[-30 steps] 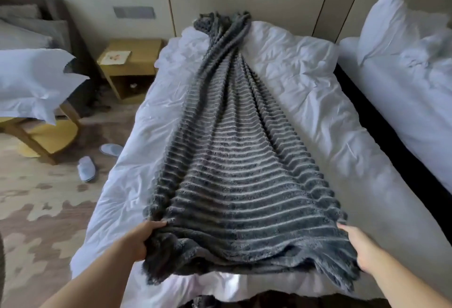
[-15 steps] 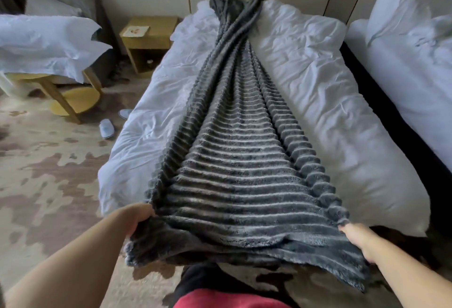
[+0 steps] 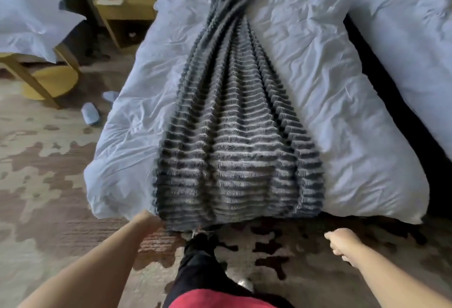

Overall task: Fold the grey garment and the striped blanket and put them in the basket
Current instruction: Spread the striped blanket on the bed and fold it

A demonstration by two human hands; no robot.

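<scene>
1. Lengthwise down the middle of the white bed point(image 3: 342, 112): the striped blanket point(image 3: 234, 161), dark grey with pale ribs, gathered into a narrow twisted rope at the far end and fanned wide toward the near end.
2. Near edge of the blanket draped just over the foot of the bed, hanging above the patterned carpet point(image 3: 36, 185).
3. Left hand point(image 3: 146, 221) right at the blanket's near left corner, touching its edge; fingers tucked out of sight behind the knuckles, so cannot tell whether clamped on the cloth or merely resting against it.
4. Right hand point(image 3: 342, 244) below and to the right of the blanket's near right corner, apart from the cloth, over the carpet; fingers point(image 3: 336, 250) curled together into a fist, with nothing seen inside.
5. Between the two forearms: a leg in dark trousers point(image 3: 200, 266) at the foot of the bed, and a red garment point(image 3: 215, 300) at the bottom edge of the view.
6. Left of the bed: a wooden nightstand point(image 3: 127, 7) with a card on top, and pale slippers point(image 3: 90, 117) on the carpet.
7. Right of the bed, across a dark gap: a second bed point(image 3: 415, 51) with white bedding.
</scene>
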